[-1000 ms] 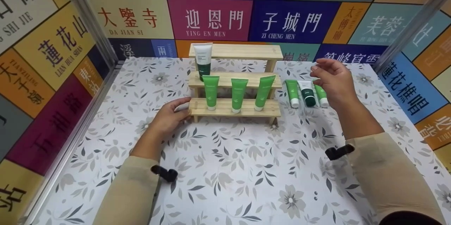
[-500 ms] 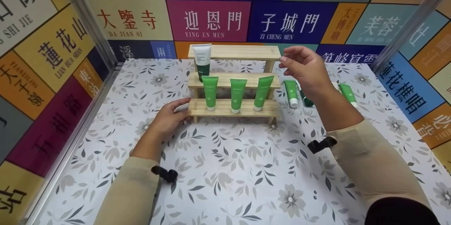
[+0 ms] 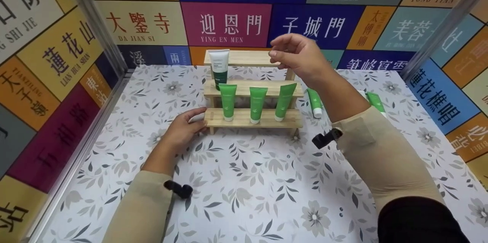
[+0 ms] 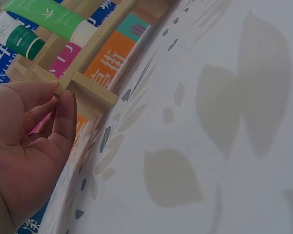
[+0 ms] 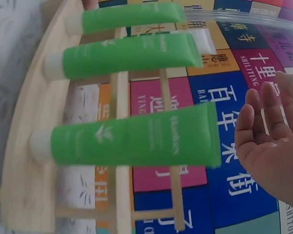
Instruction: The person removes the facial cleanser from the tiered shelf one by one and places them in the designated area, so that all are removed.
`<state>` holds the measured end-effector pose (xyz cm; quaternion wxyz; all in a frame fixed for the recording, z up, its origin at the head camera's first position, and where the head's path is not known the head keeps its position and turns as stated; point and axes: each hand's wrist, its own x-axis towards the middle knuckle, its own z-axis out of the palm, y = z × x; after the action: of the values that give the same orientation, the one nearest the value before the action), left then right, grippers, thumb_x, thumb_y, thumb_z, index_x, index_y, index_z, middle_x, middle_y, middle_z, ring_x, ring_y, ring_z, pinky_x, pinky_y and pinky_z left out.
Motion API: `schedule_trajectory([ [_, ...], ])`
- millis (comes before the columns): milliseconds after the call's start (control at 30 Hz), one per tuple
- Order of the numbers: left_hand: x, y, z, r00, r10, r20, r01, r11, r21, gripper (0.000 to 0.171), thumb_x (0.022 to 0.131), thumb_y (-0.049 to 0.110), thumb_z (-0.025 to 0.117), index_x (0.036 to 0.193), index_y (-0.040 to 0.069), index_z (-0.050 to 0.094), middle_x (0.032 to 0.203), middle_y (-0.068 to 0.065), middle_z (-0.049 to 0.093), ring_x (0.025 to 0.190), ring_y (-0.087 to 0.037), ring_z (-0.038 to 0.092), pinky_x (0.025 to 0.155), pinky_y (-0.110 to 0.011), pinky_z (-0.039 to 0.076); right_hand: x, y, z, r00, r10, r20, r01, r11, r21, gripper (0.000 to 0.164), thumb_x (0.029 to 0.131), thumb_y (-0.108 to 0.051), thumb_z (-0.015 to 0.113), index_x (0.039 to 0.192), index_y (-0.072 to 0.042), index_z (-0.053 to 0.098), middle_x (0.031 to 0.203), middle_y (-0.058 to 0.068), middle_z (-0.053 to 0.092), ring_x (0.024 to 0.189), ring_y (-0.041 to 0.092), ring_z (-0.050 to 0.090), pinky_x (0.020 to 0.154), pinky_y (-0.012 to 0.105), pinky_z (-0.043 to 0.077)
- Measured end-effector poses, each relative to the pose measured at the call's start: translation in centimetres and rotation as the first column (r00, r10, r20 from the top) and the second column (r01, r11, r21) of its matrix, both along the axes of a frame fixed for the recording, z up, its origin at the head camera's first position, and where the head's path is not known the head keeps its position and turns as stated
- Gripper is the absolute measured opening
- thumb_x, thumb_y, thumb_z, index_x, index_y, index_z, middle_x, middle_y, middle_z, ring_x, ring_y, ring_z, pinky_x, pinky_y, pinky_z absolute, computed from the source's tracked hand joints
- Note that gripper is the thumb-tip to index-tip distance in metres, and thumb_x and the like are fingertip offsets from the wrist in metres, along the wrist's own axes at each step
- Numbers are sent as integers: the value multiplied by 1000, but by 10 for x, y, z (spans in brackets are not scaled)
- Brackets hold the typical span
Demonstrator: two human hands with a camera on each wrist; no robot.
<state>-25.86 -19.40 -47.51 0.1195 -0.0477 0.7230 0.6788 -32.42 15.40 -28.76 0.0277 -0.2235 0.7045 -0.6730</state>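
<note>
A three-tier wooden display stand (image 3: pixel 251 58) stands on the table, with three green squeeze tubes (image 3: pixel 257 102) upright, caps down, on its lowest tier. A white and dark green tube (image 3: pixel 220 64) stands at the left end of the middle tier. My left hand (image 3: pixel 183 128) pinches the left end of the lowest tier; the left wrist view shows thumb and fingers at the plank's corner (image 4: pixel 90 90). My right hand (image 3: pixel 301 54) is raised by the right end of the top tier. In the right wrist view its fingers (image 5: pixel 251 114) are loosely bent, holding nothing.
Right of the stand, a green tube (image 3: pixel 315 103) lies on the flower-patterned tablecloth (image 3: pixel 244 182), and another green tube (image 3: pixel 375 102) lies farther right. My right forearm hides the area between them. Panels with printed street names (image 3: pixel 225 24) enclose the back and sides.
My right hand has moved left, from over the tubes lying on the table to the right end of the stand's top tier. My left hand stays at the stand.
</note>
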Motion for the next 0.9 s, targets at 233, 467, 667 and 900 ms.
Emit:
schedule_trajectory([
  [233, -3, -1, 1, 1000, -13, -13, 12, 999, -35, 55, 106, 11, 62, 160, 16, 51, 149, -17, 64, 109, -15, 72, 93, -28, 56, -6, -35, 10, 998, 56, 37, -58, 996, 62, 21, 98, -7, 76, 118, -11, 74, 106, 2, 75, 94, 16, 73, 79, 27, 60],
  [467, -3, -3, -1, 1000, -19, -21, 18, 999, -44, 55, 106, 12, 63, 159, 17, 52, 145, -17, 67, 105, -15, 72, 90, -28, 56, -16, -67, 6, 996, 62, 69, -73, 982, 174, 29, 99, -10, 75, 128, -14, 72, 125, 5, 72, 110, 20, 70, 95, 36, 60],
  [667, -2, -4, -1, 1000, -14, -21, 13, 998, -53, 56, 105, 12, 64, 159, 18, 52, 143, -16, 69, 104, -14, 73, 92, -29, 56, -27, -90, 2, 997, 13, 79, -33, 964, 263, 31, 99, -11, 75, 130, -17, 72, 131, 5, 69, 115, 18, 69, 99, 38, 59],
  [900, -2, -4, -2, 999, -31, -40, 27, 997, -79, 55, 106, 14, 64, 159, 18, 52, 146, -16, 67, 107, -16, 73, 92, -29, 56, -28, -103, -3, 999, 9, 42, -25, 920, 391, 34, 101, -14, 74, 135, -18, 71, 131, 6, 72, 112, 18, 71, 94, 34, 59],
])
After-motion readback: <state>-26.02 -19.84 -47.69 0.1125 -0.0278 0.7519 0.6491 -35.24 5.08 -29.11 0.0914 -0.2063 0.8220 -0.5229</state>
